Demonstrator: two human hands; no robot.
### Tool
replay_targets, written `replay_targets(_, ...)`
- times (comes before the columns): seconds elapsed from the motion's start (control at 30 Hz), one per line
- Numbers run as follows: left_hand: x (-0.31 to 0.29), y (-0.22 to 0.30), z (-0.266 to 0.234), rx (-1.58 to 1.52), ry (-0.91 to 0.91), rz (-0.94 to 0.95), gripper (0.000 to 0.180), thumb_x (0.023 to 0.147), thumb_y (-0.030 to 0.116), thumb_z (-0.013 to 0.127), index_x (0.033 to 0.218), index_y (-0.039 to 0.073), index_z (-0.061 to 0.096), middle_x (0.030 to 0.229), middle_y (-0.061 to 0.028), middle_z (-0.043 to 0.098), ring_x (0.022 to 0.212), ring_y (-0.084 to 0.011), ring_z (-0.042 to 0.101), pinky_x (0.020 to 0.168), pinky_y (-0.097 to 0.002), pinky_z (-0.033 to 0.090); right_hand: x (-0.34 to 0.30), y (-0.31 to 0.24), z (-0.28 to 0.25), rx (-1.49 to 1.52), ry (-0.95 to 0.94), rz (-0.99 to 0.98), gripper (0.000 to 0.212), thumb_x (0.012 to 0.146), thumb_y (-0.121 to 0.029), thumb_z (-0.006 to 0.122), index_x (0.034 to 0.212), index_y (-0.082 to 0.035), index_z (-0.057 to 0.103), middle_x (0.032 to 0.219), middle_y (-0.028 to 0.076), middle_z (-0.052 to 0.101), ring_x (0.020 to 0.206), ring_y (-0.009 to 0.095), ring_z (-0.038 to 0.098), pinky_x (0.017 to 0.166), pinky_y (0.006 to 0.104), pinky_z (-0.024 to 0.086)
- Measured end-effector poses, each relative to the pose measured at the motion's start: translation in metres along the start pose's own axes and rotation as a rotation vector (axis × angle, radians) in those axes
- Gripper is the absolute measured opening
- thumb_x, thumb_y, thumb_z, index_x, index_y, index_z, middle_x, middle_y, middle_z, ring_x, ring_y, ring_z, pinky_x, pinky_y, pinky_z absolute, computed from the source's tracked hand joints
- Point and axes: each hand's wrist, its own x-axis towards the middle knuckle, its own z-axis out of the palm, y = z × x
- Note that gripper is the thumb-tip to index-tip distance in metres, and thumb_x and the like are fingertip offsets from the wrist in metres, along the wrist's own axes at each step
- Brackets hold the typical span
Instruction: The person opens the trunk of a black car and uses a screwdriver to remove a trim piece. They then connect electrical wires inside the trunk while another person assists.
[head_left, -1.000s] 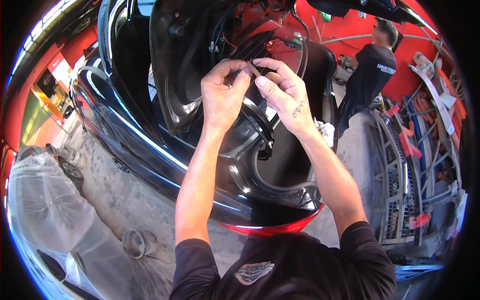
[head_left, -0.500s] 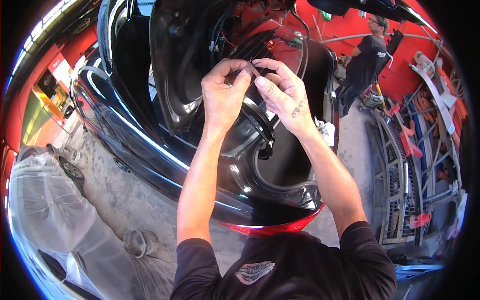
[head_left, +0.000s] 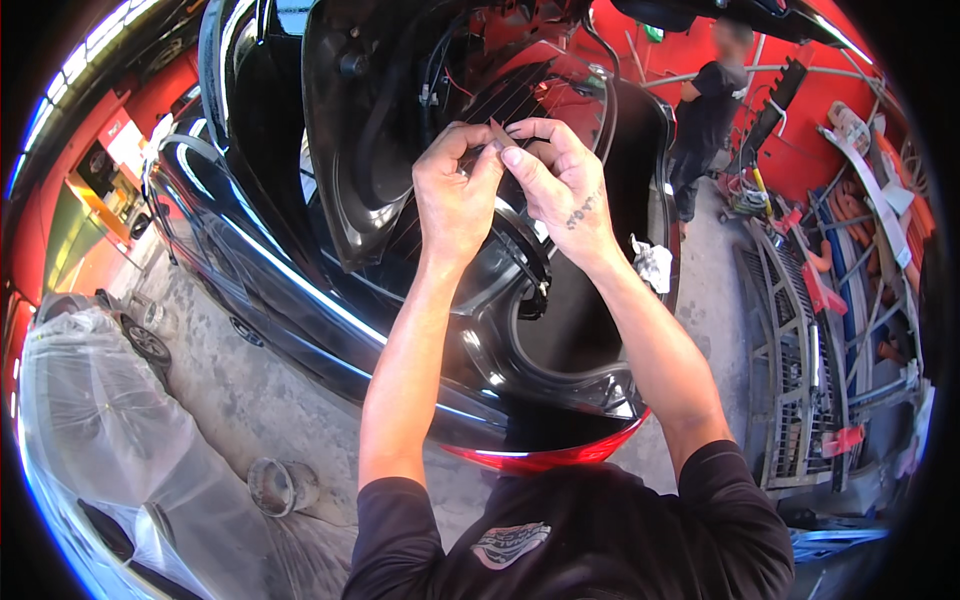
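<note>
My left hand (head_left: 456, 190) and my right hand (head_left: 565, 188) meet above the open rear of a black car (head_left: 320, 310). Between their pinched fingertips is a small, thin brownish strip (head_left: 499, 132); its material is too small to make out. Both thumbs press against the strip, and its upper end sticks out between the index fingers. Behind my fingers runs the rear glass (head_left: 515, 90) with its fine parallel lines. Below my wrists lie the black trunk edge and a red tail light (head_left: 550, 452).
A crumpled white paper or cloth (head_left: 652, 265) lies on the trunk's right edge. A co-worker (head_left: 705, 120) stands at the far right. Car grilles and bumper parts (head_left: 790, 350) are stacked on the right. Plastic sheeting (head_left: 130, 430) and a bucket (head_left: 283, 487) are at the left.
My hands have drawn slightly closer together, and the strip's tip now shows above my fingertips. The co-worker has shifted to the left.
</note>
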Motion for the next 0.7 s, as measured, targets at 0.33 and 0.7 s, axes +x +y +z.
replay_targets(0.33, 0.004, 0.01, -0.005, -0.001, -0.069, -0.079, 0.015, 0.102, 0.007, 0.062, 0.112, -0.004, 0.067, 0.094, -0.0011, 0.07, 0.086, -0.0054, 0.061, 0.078, -0.0227, 0.049, 0.005, -0.001, -0.005, 0.039, -0.107, -0.027, 0.042, 0.099, -0.024, 0.072, 0.132, -0.001, 0.06, 0.079, 0.0, 0.066, 0.072, 0.006, 0.058, 0.065, 0.0248, 0.048)
replay_targets(0.7, 0.004, 0.003, -0.011, -0.027, -0.116, -0.086, 0.014, 0.104, 0.007, 0.058, 0.109, -0.004, 0.065, 0.091, -0.0001, 0.068, 0.086, -0.0053, 0.06, 0.079, -0.0221, 0.048, 0.008, 0.0, -0.002, 0.102, -0.14, -0.026, 0.039, 0.1, -0.022, 0.07, 0.128, 0.0, 0.056, 0.076, -0.001, 0.06, 0.063, 0.004, 0.05, 0.055, 0.0221, 0.04)
